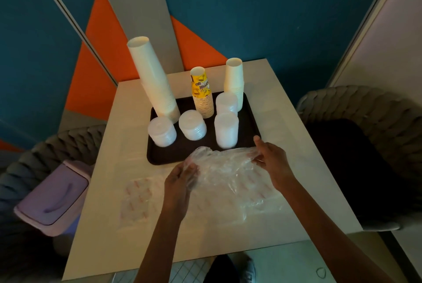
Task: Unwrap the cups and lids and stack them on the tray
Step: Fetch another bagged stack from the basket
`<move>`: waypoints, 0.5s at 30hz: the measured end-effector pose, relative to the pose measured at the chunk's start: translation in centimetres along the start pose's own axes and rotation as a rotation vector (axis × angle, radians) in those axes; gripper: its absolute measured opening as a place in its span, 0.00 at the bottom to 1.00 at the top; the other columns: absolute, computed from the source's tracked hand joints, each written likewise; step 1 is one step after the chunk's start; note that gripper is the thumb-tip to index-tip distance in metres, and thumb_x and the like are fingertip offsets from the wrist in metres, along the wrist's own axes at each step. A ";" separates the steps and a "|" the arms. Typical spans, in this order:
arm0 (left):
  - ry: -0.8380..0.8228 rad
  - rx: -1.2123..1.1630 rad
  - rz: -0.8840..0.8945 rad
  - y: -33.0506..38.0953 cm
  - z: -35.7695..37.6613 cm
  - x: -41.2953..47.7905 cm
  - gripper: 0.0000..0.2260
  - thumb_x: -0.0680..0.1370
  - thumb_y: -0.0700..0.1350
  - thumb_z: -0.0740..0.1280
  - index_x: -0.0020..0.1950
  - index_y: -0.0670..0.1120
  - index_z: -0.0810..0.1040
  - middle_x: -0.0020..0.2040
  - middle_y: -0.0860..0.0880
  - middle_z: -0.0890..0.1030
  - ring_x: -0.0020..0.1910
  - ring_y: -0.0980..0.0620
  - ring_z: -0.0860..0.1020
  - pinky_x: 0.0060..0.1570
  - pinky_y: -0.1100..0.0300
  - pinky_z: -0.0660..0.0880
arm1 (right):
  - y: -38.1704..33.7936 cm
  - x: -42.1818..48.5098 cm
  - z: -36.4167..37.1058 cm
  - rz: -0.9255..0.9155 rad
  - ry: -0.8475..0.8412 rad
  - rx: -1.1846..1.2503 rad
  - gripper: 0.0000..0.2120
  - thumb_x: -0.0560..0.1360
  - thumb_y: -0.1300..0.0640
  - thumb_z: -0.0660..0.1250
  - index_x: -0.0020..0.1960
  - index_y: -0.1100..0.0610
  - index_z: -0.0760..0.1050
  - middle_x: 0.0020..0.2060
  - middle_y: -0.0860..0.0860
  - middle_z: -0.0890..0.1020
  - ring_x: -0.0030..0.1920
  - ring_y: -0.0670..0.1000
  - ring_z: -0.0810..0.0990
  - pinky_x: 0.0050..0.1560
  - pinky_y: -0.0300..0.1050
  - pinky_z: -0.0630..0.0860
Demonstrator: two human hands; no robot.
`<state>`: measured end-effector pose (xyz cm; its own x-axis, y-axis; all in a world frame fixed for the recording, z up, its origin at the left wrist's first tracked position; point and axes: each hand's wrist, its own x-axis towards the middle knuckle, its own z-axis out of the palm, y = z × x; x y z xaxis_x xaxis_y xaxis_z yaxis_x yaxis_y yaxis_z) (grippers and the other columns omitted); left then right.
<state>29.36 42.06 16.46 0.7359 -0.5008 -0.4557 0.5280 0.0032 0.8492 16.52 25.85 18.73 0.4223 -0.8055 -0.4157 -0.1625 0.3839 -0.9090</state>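
The fingers (190,169) of the left hand (180,180) are curled into the left end of a clear plastic wrap (226,169), which is gripped there. The right end of the same wrap is pinched by the fingers of the right hand (270,157), with the thumb raised and held apart from them. The crumpled wrap is held between the two hands just above the counter (205,230), at the near rim of the tray (151,157). Its lower part trails onto the counter. Whether anything remains inside the wrap cannot be told.

The dark tray is set on the far half of the counter. Three inverted cup stacks are stood along its far side: a tall white cup stack (153,82) at the left, seen leaning leftward; a yellow printed cup stack (202,94) in the middle; and a short white cup stack (234,79) at the right. Four translucent lid stacks (192,124) are stood in front of them: two at the left, side by side, and two at the right, one behind the other. The nearer right-hand stack is just beyond the wrap.

Flat printed wrappers (137,193) are laid on the counter to the left of the left hand. A lilac bin (52,196) with a closed lid is placed beside the counter on the left. Woven chairs (365,104) are seen at both sides.
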 end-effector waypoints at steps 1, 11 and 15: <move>0.001 -0.014 -0.010 0.1 -0.1 0.0 0.05 0.77 0.39 0.65 0.51 0.43 0.78 0.44 0.46 0.82 0.44 0.51 0.80 0.45 0.58 0.75 | -0.1 -0.1 -0.1 0.027 -0.033 0.100 0.14 0.78 0.47 0.61 0.42 0.57 0.74 0.42 0.55 0.80 0.47 0.54 0.80 0.45 0.41 0.77; 0.024 -0.121 0.018 1.1 -1.2 1.5 0.13 0.77 0.35 0.64 0.62 0.41 0.75 0.54 0.43 0.82 0.51 0.47 0.81 0.55 0.52 0.76 | 3.0 -1.3 4.0 0.185 -0.310 0.026 0.23 0.69 0.58 0.74 0.62 0.55 0.71 0.50 0.56 0.82 0.48 0.53 0.82 0.48 0.45 0.79; -0.014 -0.022 -0.067 2.6 -3.5 2.6 0.15 0.77 0.38 0.65 0.63 0.44 0.74 0.56 0.43 0.81 0.53 0.45 0.80 0.50 0.52 0.76 | 3.1 -1.0 5.8 0.101 -0.284 -0.005 0.15 0.70 0.66 0.72 0.56 0.60 0.77 0.40 0.53 0.83 0.39 0.47 0.81 0.38 0.35 0.78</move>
<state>34.11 43.83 16.54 0.6925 -0.5127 -0.5076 0.5855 -0.0117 0.8106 20.75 30.48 16.51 0.6363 -0.6047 -0.4790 -0.2204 0.4525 -0.8641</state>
